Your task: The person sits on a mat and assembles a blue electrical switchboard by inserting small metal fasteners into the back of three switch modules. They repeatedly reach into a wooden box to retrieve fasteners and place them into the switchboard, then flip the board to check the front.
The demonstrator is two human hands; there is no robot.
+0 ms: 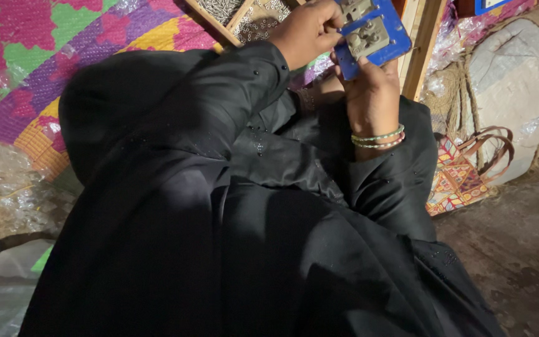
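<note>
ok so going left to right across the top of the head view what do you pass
woven mat → wooden tray of small metal parts → left hand → blue plate with metal fittings → patterned bag → burlap-wrapped bundle

One head-worn camera looks steeply down, close over the lap and hands (pixel 344 56).

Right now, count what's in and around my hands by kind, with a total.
Hands: 2, the left hand and the right hand
Blue plates with a grey metal block: 1, the blue plate, held by both hands
Wooden trays of small metal parts: 1, the wooden tray
Patterned bags: 1, the patterned bag
Total: 5
</note>
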